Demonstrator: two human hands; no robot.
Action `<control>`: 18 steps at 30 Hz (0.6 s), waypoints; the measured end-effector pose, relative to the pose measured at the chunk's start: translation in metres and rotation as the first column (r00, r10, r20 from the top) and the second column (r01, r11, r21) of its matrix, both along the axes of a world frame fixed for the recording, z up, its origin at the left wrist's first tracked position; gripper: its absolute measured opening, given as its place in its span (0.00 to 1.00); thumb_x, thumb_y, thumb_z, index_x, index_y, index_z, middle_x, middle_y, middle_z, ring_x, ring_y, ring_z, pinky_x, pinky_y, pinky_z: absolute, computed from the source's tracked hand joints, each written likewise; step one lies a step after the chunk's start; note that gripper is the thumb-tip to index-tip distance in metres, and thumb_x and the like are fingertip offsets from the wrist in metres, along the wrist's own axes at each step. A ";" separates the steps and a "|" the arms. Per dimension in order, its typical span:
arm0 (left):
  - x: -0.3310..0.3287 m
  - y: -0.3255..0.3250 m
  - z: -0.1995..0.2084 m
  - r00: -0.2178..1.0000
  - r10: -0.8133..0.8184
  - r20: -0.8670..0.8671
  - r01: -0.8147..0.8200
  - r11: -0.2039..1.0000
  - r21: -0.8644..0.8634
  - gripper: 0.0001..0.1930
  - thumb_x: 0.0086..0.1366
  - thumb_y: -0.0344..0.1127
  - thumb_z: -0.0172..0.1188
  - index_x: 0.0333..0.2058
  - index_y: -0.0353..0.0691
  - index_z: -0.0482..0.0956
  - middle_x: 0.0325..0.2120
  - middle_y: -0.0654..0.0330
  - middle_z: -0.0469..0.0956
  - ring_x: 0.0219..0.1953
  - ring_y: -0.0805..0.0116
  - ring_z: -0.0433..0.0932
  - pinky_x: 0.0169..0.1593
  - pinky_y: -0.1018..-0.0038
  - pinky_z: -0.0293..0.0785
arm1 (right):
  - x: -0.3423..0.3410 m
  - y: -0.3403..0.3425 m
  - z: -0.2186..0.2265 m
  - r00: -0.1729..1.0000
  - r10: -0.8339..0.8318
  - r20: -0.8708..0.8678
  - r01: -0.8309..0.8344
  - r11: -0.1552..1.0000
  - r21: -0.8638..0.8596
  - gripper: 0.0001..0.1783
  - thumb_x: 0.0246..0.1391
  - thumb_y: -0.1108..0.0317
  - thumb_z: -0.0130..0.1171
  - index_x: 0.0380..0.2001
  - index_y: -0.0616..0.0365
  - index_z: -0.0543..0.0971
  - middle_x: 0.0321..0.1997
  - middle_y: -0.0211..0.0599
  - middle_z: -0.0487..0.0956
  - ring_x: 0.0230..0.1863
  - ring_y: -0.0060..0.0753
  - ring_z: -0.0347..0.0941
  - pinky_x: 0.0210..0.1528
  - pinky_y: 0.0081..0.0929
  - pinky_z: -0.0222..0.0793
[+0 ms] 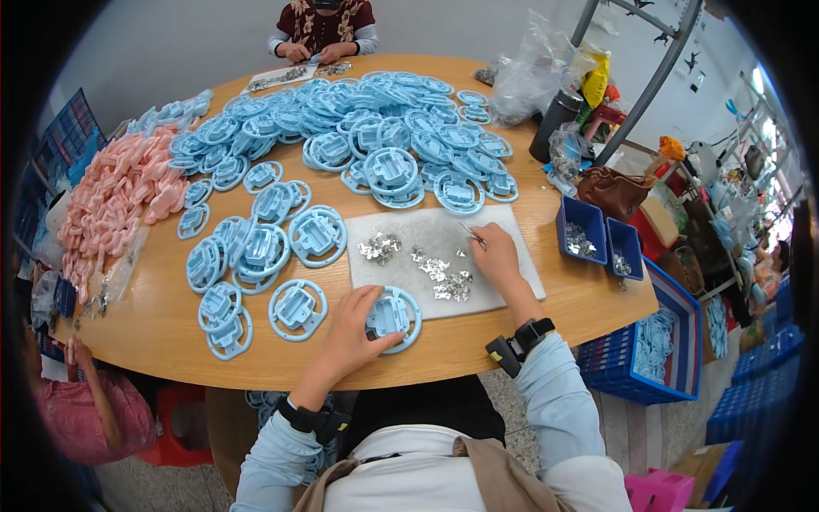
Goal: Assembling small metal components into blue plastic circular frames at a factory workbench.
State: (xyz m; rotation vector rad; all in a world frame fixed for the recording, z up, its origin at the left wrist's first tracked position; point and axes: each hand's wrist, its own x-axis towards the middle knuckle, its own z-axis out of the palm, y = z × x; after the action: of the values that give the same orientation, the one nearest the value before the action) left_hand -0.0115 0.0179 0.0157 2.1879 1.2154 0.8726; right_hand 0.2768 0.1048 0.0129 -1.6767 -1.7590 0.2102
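My left hand (348,331) grips a light-blue toy steering wheel (399,317) at the table's near edge, thumb and fingers on its rim. Over the right half of a white board (503,286), my right hand (497,253) pinches a thin metal tool, apparently tweezers (472,235). Small shiny metal pieces (450,283) lie in loose heaps on the board, close below and left of that hand. Another little heap of metal pieces (379,247) is near the board's left side. More blue steering wheels (298,308) rest left of my left hand.
Beyond the board rises a big pile of blue wheels (392,171); pink plastic parts (119,188) heap up at left. Blue bins (583,232) of metal pieces stand at right, above a blue crate (636,375). One person (322,34) works opposite; another (94,410) sits at left.
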 end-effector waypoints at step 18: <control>0.002 -0.005 -0.001 0.997 0.063 0.049 -0.065 0.998 0.026 0.34 0.47 0.45 0.69 0.50 0.32 0.70 0.50 0.47 0.67 0.53 0.50 0.66 0.56 0.62 0.62 | 0.008 0.006 -0.007 0.965 0.143 0.220 -0.146 0.989 -0.002 0.07 0.48 0.73 0.55 0.32 0.62 0.78 0.30 0.44 0.75 0.33 0.48 0.73 0.35 0.38 0.68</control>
State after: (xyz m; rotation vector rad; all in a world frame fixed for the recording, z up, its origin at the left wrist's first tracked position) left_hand -0.0099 0.0124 0.0151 2.1471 1.2634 0.9676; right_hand 0.2846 0.1112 0.0056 -1.6129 -2.0444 0.0787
